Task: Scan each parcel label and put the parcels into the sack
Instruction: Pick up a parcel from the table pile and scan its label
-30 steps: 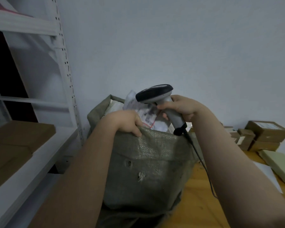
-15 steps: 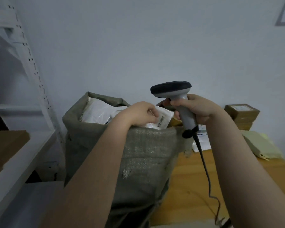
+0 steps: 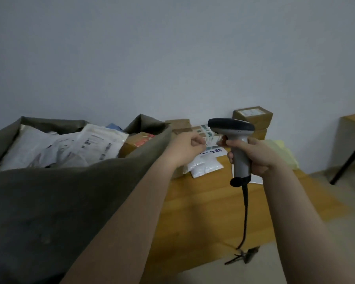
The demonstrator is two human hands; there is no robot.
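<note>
The right grip (image 3: 256, 156) wraps the barcode scanner (image 3: 231, 128) handle above the bench (image 3: 203, 198); the left grip (image 3: 184, 148) is curled empty beside the stuffed sack (image 3: 70, 191)

Sack (image 3: 49, 201) cut off left; parcel labels (image 3: 106, 147) unreadable.

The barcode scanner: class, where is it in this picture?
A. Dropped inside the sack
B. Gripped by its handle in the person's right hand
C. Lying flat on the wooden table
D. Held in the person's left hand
B: the right hand is curled round the handle of the barcode scanner, which stands upright with its cable hanging below.
</note>
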